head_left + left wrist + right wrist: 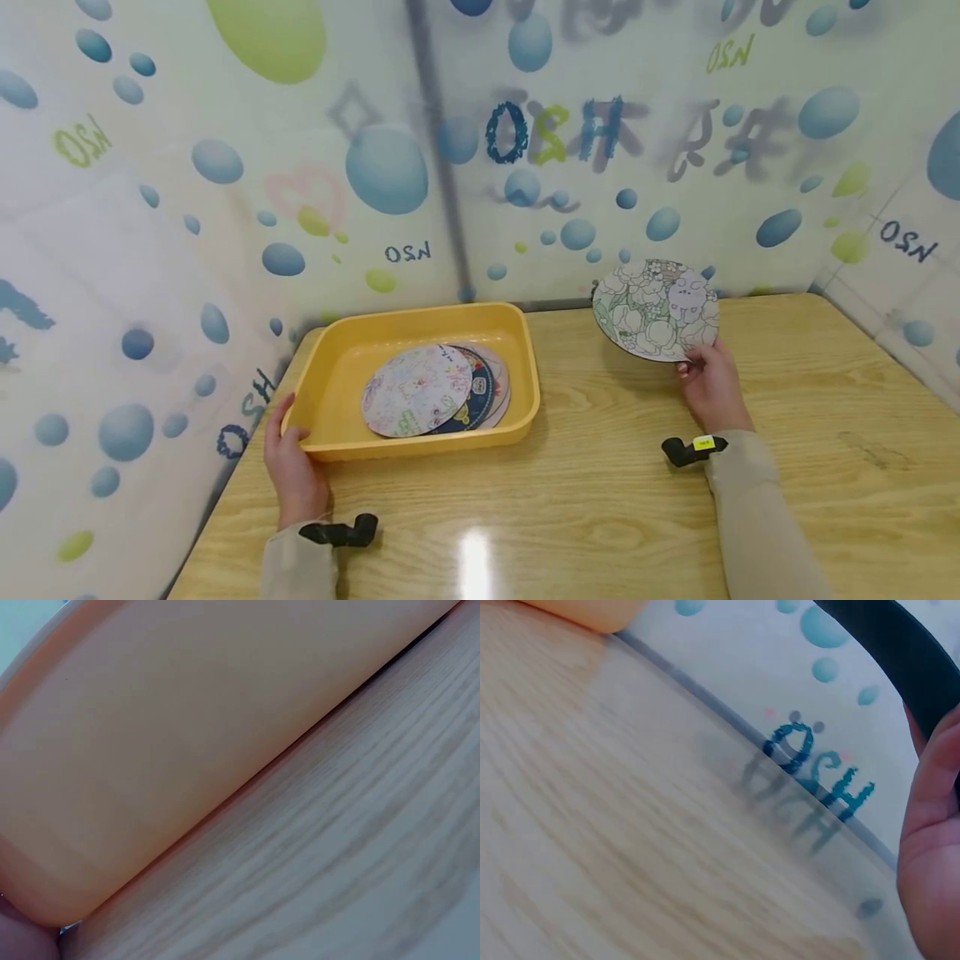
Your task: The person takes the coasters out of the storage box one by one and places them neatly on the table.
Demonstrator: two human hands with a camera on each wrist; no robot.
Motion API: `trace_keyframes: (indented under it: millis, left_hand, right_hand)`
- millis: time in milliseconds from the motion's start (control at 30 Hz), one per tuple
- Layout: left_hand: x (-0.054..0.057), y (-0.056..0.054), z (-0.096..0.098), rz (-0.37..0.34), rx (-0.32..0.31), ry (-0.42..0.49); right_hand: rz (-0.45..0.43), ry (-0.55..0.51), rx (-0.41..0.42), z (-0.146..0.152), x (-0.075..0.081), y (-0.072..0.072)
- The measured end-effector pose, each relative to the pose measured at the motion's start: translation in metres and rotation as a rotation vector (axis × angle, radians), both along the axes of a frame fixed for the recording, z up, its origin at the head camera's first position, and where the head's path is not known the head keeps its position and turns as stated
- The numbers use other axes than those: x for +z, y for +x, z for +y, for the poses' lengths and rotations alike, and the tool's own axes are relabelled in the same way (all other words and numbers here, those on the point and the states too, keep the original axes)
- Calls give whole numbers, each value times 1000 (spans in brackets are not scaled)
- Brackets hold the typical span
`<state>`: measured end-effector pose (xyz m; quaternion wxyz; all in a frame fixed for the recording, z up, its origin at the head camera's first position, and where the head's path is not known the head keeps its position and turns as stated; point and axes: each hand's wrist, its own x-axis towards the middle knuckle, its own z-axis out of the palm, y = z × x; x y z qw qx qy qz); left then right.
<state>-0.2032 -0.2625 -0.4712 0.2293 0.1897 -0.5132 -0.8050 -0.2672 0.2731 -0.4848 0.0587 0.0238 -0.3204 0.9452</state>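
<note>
A yellow plastic tray (pixel 420 450) stands on the table's left half. At its front left corner, my left hand (pixel 296 467) grips the rim. Inside the tray, several round mouse pads lie overlapped; the top one (pixel 416 392) is white with coloured doodles, with a dark blue one (pixel 480 392) partly hidden below it. My right hand (pixel 716 387) pinches the lower right edge of another round mouse pad (pixel 652 312), holding it tilted up above the table. Its face has line-drawn flowers and a pale purple bunny; its underside (pixel 900 656) is black in the right wrist view.
The wood-grain table (pixel 585 508) runs back to a white curtain (pixel 480 242) printed with blue and green drops, which also closes in both sides. The tray's outer wall (pixel 165 735) fills much of the left wrist view. Both wrists wear black camera mounts (pixel 341 532).
</note>
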Motion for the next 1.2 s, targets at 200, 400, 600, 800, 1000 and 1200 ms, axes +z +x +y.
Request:
trace_keyframes:
  millis: [200,400,600,800,1000,1200]
  left_hand:
    - [-1,-1,1,2,-2,-10]
    - [-3,-3,1,13,3,1]
    - [-4,-2,1,4,10,-5]
    - [-4,-1,0,5,6,-12]
    - [-3,-2,0,4,12,-3]
    - [1,-1,-1,3,2,3]
  right_hand:
    - [7,-103,-63,13,0,1]
    - [-26,-138,-178,17,1,2]
    - [-84,-185,-303,17,1,3]
    - [-96,-229,-360,18,0,1]
    - [-26,-289,-371,19,-2,0]
    - [-59,-322,-422,20,0,2]
